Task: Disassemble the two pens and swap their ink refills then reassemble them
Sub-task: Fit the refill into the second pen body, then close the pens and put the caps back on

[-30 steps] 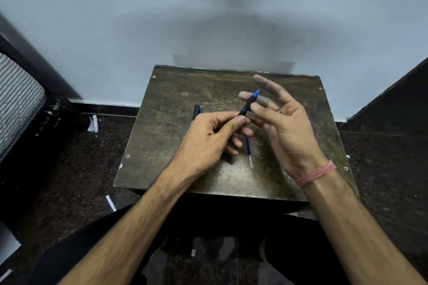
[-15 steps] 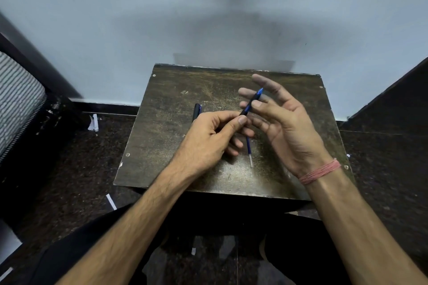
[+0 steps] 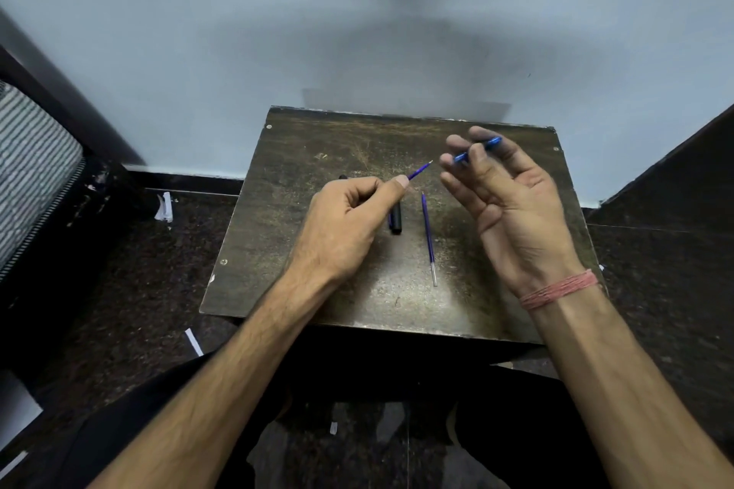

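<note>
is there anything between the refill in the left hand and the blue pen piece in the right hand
Nothing visible. The refill pinched in the left hand points its tip toward the blue pen piece held in the right hand, with only open air between them. The spare refill and black pen part lie lower, on the table.
</note>
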